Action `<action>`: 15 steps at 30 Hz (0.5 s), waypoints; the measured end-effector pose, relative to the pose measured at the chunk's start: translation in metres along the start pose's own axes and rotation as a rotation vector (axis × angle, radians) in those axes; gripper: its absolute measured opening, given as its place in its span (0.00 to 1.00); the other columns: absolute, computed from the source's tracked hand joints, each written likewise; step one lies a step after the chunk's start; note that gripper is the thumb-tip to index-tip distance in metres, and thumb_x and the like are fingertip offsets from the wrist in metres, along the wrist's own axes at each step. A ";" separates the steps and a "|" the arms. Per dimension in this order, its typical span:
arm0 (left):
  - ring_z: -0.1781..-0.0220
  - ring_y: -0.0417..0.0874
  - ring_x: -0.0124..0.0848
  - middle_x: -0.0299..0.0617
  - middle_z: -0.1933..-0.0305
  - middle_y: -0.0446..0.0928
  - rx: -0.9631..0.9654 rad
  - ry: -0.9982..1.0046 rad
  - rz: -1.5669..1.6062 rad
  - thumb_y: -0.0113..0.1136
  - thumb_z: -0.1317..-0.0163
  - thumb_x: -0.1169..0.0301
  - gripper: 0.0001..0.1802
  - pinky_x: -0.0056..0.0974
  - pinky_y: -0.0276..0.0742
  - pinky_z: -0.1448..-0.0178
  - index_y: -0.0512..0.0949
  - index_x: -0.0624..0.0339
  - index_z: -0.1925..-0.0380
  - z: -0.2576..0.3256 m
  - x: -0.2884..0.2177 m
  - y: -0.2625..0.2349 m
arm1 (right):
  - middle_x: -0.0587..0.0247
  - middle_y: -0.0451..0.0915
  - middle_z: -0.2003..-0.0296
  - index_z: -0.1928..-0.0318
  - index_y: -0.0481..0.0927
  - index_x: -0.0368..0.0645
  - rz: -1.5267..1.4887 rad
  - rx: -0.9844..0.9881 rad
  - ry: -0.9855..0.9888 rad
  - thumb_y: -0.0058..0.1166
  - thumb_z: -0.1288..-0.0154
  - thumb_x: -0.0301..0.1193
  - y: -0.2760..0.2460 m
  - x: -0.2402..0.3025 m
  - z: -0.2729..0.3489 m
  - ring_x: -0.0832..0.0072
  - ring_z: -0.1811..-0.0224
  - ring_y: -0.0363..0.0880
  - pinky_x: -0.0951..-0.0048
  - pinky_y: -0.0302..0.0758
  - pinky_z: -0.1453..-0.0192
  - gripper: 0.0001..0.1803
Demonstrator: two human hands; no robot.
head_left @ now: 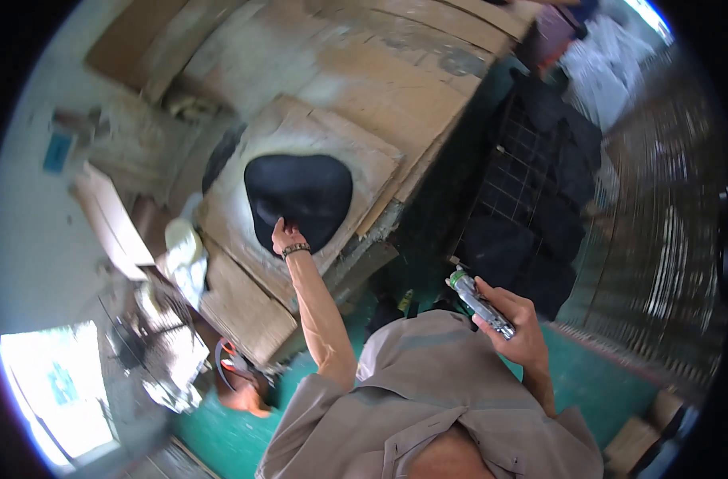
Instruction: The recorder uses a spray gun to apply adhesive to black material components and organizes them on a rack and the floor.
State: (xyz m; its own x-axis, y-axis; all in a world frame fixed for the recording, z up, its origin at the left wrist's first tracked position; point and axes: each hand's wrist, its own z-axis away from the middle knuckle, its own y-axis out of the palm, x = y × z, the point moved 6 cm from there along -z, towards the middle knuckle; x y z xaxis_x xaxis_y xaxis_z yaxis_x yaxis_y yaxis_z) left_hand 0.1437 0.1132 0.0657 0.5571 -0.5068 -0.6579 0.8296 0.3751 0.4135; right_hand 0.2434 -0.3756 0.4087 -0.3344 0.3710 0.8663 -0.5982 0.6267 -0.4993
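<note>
A black rounded-triangular pad (304, 191), shaped like a seat cushion, lies on a cardboard sheet (372, 160) dusted pale around it. My left hand (288, 237), with a dark bracelet at the wrist, reaches over the pad's near edge. Its fingers are curled and seem to pinch the pad, though their tips are partly hidden. Off to the right, away from the pad, my right hand (517, 319) is wrapped round a silver spray gun (482, 303) with a green collar. The spray gun is held in front of my body, above the floor.
Black pads (499, 243) lie on a wire rack (507, 172) to the right, before a ribbed shutter-like surface (651, 215). A caged fan (152, 331) and an orange-brown object (240, 383) stand at lower left. Clear plastic bags (607, 60) are at the far right.
</note>
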 end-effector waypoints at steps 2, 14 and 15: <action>0.61 0.83 0.41 0.49 0.62 0.80 0.257 0.167 -0.061 0.65 0.49 0.88 0.18 0.42 0.82 0.60 0.78 0.69 0.57 0.015 -0.016 0.052 | 0.50 0.83 0.60 0.33 0.74 0.37 0.007 -0.057 0.027 0.65 0.51 0.15 -0.007 -0.013 0.017 0.54 0.63 0.83 0.63 0.78 0.57 0.39; 0.51 0.87 0.50 0.54 0.57 0.86 1.251 -0.350 -0.320 0.55 0.50 0.74 0.15 0.52 0.82 0.39 0.84 0.70 0.65 0.314 0.133 0.274 | 0.52 0.82 0.50 0.29 0.69 0.41 -0.036 -0.186 0.353 0.62 0.63 0.14 -0.057 -0.109 0.108 0.52 0.51 0.82 0.58 0.79 0.48 0.51; 0.53 0.88 0.50 0.54 0.59 0.86 1.235 -0.418 -0.343 0.55 0.51 0.73 0.14 0.52 0.83 0.40 0.83 0.70 0.66 0.322 0.160 0.278 | 0.52 0.82 0.50 0.30 0.70 0.41 -0.024 -0.213 0.385 0.62 0.62 0.14 -0.060 -0.116 0.115 0.53 0.51 0.82 0.58 0.79 0.48 0.50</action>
State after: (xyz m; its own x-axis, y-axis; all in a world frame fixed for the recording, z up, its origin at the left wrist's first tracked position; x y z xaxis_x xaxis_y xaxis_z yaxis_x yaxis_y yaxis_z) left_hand 0.4756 -0.1139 0.2779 0.1023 -0.7129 -0.6938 0.2955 -0.6442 0.7055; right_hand 0.2344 -0.5353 0.3400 -0.0029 0.5577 0.8301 -0.4253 0.7506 -0.5057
